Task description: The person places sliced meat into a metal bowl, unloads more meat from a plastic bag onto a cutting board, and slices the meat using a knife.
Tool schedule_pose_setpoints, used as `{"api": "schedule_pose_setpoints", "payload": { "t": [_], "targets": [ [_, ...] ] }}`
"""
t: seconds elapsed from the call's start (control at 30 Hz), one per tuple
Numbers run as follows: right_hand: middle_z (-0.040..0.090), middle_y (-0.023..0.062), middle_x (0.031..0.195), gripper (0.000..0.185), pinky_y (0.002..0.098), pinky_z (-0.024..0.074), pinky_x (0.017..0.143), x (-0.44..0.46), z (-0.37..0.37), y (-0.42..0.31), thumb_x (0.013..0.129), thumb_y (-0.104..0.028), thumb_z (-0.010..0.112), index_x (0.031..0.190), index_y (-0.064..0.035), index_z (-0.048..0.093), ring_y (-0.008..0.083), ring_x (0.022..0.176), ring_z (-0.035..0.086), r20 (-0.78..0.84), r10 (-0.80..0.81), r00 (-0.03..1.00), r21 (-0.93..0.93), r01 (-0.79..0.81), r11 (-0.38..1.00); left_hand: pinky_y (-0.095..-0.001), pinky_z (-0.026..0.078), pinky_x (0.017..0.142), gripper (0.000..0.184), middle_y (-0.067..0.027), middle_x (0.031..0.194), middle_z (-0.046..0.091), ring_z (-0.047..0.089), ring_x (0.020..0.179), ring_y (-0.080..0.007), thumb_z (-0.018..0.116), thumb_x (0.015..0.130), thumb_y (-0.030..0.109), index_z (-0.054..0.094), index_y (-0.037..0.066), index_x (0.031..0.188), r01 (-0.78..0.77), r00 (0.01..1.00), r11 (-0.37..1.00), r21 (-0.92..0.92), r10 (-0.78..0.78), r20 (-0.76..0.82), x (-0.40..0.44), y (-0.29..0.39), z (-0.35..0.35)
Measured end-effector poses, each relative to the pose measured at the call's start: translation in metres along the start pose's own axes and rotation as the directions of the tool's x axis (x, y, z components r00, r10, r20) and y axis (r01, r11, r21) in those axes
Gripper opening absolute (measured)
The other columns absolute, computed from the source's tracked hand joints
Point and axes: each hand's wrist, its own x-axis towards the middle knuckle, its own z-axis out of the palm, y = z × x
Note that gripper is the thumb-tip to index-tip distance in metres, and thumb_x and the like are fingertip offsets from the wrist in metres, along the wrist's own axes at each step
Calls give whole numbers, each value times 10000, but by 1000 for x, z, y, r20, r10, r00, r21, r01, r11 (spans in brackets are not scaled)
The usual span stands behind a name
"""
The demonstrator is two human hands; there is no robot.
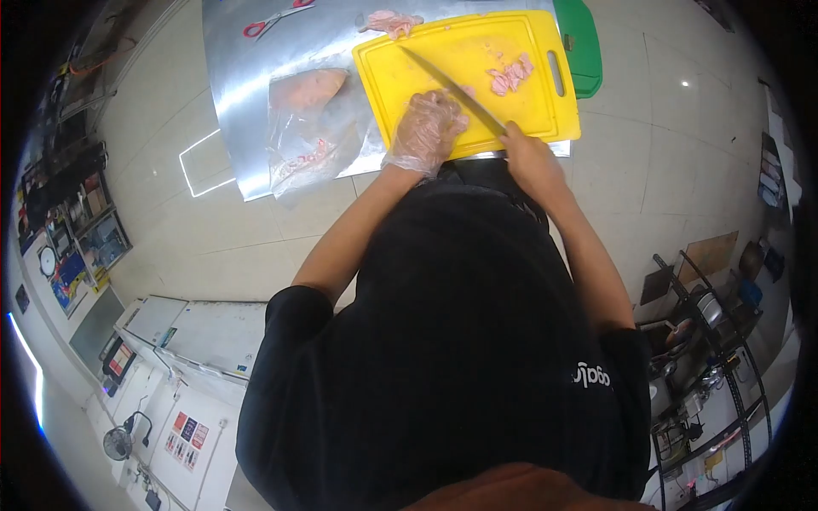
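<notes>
A yellow cutting board (375,72) lies on the metal table. My right hand (532,166) is closed around the handle of a long kitchen knife (452,89), whose blade slants up and left across the board. Beside the blade, my left hand (426,128), in a clear plastic glove, has its fingers curled down on pale pink raw meat, mostly hidden beneath them. Cut pink meat pieces (511,77) lie in a small heap at the board's right. A larger piece of raw meat (392,23) sits at the top left edge of the board.
Left of the board lies a clear plastic bag (311,153) with something orange-brown in its upper end. Red-handled scissors (277,19) rest at the far left of the metal table (243,102). A green board or lid (581,51) shows beyond the right edge. A shelving rack (724,358) stands behind on the right.
</notes>
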Motion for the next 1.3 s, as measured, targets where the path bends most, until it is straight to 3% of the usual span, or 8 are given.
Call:
{"api": "schedule_pose_setpoints", "payload": {
  "t": [0.13, 0.23, 0.33, 0.5, 0.63, 0.83, 1.03, 1.3],
  "targets": [
    [659, 293, 823, 205, 612, 470, 739, -9, -32, 20, 1045, -241, 472, 1064, -40, 508, 501, 829, 646, -68, 142, 988, -73, -147, 986, -429, 533, 803, 124, -164, 928, 697, 667, 868, -359, 691, 898, 141, 677, 30, 950, -133, 991, 986, 97, 130, 32, -10, -11, 22],
    [646, 314, 845, 230, 607, 457, 725, -11, -50, 21, 1050, -248, 482, 1069, -21, 517, 525, 845, 619, -187, 154, 970, 78, -141, 987, -393, 540, 818, 124, -158, 937, 689, 672, 860, -343, 697, 894, 120, 664, 37, 981, 202, 977, 930, -307, -170, 126, -4, -9, 26],
    [669, 298, 904, 250, 536, 497, 728, -17, -62, 20, 1056, -230, 499, 1090, 15, 537, 513, 880, 636, -292, 192, 937, 219, -130, 967, -367, 544, 816, 146, -155, 927, 679, 670, 837, -335, 704, 888, 112, 666, 43, 1010, 604, 781, 476, -639, -515, 354, 23, 9, 19],
    [686, 284, 928, 234, 515, 516, 745, -26, -58, 32, 1054, -207, 507, 1106, 16, 560, 504, 908, 643, -283, 207, 937, 245, -137, 960, -426, 533, 867, 225, -175, 975, 671, 653, 926, -341, 705, 881, 204, 669, 47, 1037, 272, 958, 956, -106, -259, 122, 53, 16, 9],
    [685, 278, 900, 225, 559, 498, 736, -43, -41, 35, 1052, -227, 506, 1084, -10, 556, 505, 879, 642, -128, 136, 982, 64, -128, 990, -445, 513, 887, 231, -185, 1011, 651, 625, 967, -350, 647, 894, 241, 667, 51, 1024, -32, 980, 943, 332, -37, 198, 26, 23, 13],
    [671, 296, 849, 225, 616, 472, 730, -41, -34, 44, 1056, -251, 483, 1081, -31, 526, 516, 840, 637, -116, 231, 966, -11, -234, 972, -438, 520, 827, 110, -178, 993, 650, 623, 927, -364, 577, 923, 136, 634, 46, 949, -52, 970, 995, 88, 30, 241, 1, -14, 30],
    [666, 297, 822, 228, 624, 471, 727, -36, -48, 34, 1057, -254, 472, 1078, -32, 518, 519, 835, 640, -120, 193, 974, -23, -197, 980, -458, 515, 881, 140, -203, 1038, 659, 630, 974, -383, 610, 928, 122, 649, 50, 1042, 407, 879, 908, -100, -360, 314, 50, 12, -17],
    [681, 280, 904, 189, 604, 482, 758, -20, -19, 16, 1033, -215, 485, 1060, -27, 491, 491, 884, 657, -86, 155, 984, 38, -152, 988, -499, 507, 906, 216, -200, 1050, 675, 637, 1021, -389, 672, 888, 184, 715, 76, 1071, 62, 989, 980, 188, -86, 124, 89, -19, 42]
  ]
}}
